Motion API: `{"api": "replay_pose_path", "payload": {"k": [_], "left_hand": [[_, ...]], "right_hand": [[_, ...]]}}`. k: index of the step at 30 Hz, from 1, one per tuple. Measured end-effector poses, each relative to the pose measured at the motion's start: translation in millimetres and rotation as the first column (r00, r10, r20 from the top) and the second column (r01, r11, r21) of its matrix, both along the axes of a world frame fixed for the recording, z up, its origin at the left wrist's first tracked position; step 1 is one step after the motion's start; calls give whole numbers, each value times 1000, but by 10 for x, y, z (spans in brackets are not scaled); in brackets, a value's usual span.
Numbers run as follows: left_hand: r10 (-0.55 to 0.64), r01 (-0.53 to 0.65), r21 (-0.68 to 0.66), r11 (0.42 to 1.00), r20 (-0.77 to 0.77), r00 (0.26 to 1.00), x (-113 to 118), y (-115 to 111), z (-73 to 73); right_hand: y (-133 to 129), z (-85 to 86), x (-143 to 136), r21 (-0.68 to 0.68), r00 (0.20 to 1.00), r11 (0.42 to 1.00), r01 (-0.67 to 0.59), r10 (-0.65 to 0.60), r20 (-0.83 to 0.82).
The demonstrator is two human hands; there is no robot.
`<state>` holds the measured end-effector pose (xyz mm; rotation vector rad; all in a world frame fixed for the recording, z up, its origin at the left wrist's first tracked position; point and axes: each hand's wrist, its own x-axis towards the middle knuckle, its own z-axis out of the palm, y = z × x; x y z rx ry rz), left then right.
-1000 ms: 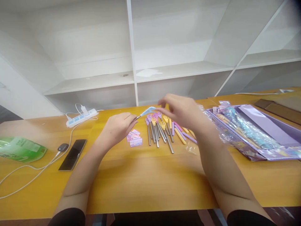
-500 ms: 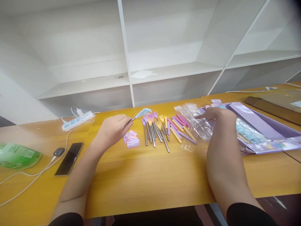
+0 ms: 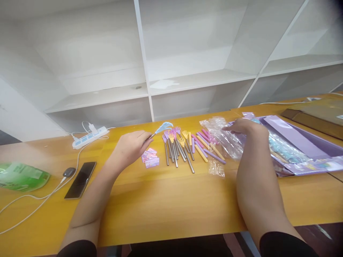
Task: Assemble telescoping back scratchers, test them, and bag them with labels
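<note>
My left hand [image 3: 131,146] is closed round the shaft of a back scratcher with a light-blue claw head [image 3: 164,126], raised over the table. Just right of it lies a pile of back scratchers [image 3: 175,150] with purple, pink and yellow claw heads and metal shafts. My right hand [image 3: 248,126] reaches over the clear plastic bags [image 3: 227,144], its index finger stretched out at them; its other fingers are mostly hidden. Coloured tubes [image 3: 200,151] lie between the pile and the bags. Small printed cards [image 3: 150,159] rest below my left hand.
A purple box [image 3: 312,167] holding wrapped blue items stands beyond my right forearm, with a brown carton [image 3: 316,116] behind it. On the left are a phone [image 3: 80,180], a power strip [image 3: 91,137], cables and a green pouch [image 3: 24,176]. White shelving [image 3: 203,80] backs the table.
More clear plastic now shows over and below the tubes, shifted toward the front. My right hand has moved slightly at the bags. My left hand keeps the blue back scratcher in place.
</note>
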<state>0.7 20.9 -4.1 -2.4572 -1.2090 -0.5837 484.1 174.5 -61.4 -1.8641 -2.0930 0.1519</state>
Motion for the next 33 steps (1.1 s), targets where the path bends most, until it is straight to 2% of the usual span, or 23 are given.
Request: {"api": "replay_pose_path", "payload": {"k": [2, 4, 8, 11, 13, 17, 20, 23, 25, 26, 28, 31, 33], "left_hand": [[10, -10, -4, 1000, 12, 1000, 3, 2, 4], [22, -22, -1, 1000, 18, 1000, 1, 9, 3], [43, -43, 9, 999, 11, 999, -13, 25, -12], [57, -57, -2, 998, 9, 998, -16, 28, -17], [73, -73, -27, 997, 23, 997, -11, 26, -15], [51, -42, -89, 995, 99, 994, -11, 39, -14], [-43, 59, -125, 990, 128, 991, -12, 100, -45], [-48, 112, -234, 966, 262, 964, 25, 203, -131], [-3, 161, -384, 909, 379, 926, 79, 264, -218], [21, 204, -472, 858, 429, 903, 114, 283, -267], [53, 334, -615, 714, 523, 850, 196, 288, -362], [46, 517, -699, 494, 615, 787, 338, 219, -458], [50, 521, -748, 411, 589, 806, 430, 156, -482]], "right_hand": [[-22, 17, -75, -254, 998, 966, 53, -42, 47], [-18, 5, -189, -441, 995, 893, 87, -58, 79], [76, -87, -458, -596, 987, 790, 142, -69, 144], [158, -144, -589, -622, 980, 763, 175, -72, 187], [179, -133, -615, -613, 977, 770, 177, -64, 201], [85, 66, -571, -573, 989, 814, 95, -14, 145], [-108, 330, -562, -510, 994, 853, -111, 108, -34], [-338, 582, -686, -344, 904, 858, -381, 268, -333], [-467, 696, -868, -220, 801, 849, -481, 323, -503], [-520, 732, -985, -160, 743, 843, -513, 343, -575], [-601, 762, -1253, -44, 626, 839, -542, 369, -687], [-675, 735, -1652, 90, 502, 872, -480, 358, -787], [-686, 685, -1867, 153, 416, 878, -454, 360, -835]]}}
